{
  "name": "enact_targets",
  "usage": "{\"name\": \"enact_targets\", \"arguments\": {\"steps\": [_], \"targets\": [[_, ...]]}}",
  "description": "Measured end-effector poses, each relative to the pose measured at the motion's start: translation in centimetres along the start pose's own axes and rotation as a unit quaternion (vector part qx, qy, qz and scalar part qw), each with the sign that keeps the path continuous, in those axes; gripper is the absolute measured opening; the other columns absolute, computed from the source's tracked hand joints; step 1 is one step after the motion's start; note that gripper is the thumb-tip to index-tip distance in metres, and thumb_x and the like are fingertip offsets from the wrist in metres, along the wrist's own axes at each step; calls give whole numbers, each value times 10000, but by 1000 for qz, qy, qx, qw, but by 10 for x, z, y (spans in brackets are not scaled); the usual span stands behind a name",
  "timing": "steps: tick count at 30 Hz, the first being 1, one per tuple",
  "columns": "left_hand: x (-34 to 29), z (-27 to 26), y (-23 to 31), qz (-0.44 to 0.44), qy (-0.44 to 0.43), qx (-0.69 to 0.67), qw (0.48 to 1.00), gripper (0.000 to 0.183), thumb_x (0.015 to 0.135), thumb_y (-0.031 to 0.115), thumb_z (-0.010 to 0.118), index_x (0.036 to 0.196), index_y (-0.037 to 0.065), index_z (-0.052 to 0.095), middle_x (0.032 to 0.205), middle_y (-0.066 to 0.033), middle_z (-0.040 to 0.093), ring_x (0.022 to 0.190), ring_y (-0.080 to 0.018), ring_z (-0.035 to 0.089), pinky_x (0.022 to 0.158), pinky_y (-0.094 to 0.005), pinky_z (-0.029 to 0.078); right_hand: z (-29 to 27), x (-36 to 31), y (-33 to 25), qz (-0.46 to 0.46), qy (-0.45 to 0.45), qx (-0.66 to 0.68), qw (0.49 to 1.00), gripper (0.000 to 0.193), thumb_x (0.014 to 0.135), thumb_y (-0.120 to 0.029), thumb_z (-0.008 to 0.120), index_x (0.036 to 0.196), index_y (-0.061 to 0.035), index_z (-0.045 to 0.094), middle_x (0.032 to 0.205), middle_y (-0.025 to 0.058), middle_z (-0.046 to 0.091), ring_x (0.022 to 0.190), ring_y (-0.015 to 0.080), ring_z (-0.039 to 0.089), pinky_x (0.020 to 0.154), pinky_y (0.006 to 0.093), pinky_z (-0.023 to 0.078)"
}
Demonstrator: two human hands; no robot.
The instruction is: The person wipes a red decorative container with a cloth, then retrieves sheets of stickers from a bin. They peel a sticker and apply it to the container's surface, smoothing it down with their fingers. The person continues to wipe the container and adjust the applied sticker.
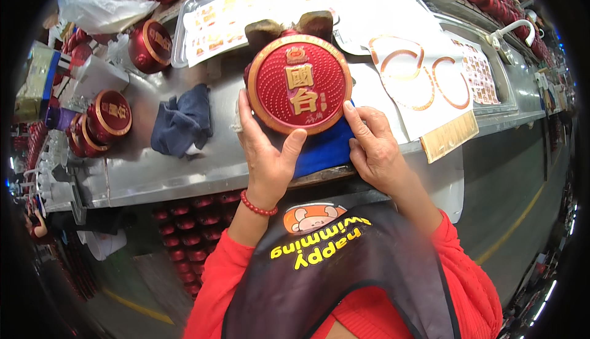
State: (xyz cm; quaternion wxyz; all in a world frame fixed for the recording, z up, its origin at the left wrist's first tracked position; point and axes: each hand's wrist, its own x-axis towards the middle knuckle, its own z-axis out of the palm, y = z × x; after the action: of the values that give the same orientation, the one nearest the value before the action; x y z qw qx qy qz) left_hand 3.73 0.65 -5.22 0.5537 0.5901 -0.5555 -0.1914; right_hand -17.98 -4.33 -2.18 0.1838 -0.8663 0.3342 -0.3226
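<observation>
A round, dark red bottle (273,62) with raised dots, gold characters and a gold rim faces me at the middle of the metal table. Its back rests by two dark brown padded blocks (263,33). My left hand (267,151) cups its lower left side, thumb up against the bottom rim. At the lower right, my right hand (376,145) touches the rim with a straight index finger, the other fingers bent. A blue cloth (329,148) lies under the bottle. Right of it, curved gold-and-red decal bands (402,71) lie on white paper (393,118).
A crumpled navy cloth (182,121) lies on the metal table (144,176). Other red bottles (110,113) stand at the left. Behind, a tray (179,41) holds decal sheets (224,16). A faucet (519,27) and sink are at the right, near a wooden board (452,137).
</observation>
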Motion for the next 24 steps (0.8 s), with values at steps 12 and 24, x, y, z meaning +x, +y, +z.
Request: {"name": "enact_targets", "arguments": {"steps": [12, 24], "targets": [[-1, 0, -1, 9, -9, 4, 1000, 1026, 956, 396, 733, 1601, -63, 80, 1604, -204, 294, 1467, -266, 324, 1220, -392, 228, -12, 29, 21, 19, -16, 60, 998, 757, 794, 107, 551, 1531, -12, 425, 1192, 203, 582, 1107, 375, 569, 996, 430, 467], [-1, 1, -1, -2, -4, -36, 999, 1039, 948, 395, 735, 1585, -101, 81, 1598, -253, 278, 1476, -323, 304, 1228, -419, 203, -11, 16, 22, -37, 36, -41, 998, 755, 755, 95, 585, 1485, -88, 525, 1144, 174, 585, 1074, 363, 578, 925, 451, 480]]}}
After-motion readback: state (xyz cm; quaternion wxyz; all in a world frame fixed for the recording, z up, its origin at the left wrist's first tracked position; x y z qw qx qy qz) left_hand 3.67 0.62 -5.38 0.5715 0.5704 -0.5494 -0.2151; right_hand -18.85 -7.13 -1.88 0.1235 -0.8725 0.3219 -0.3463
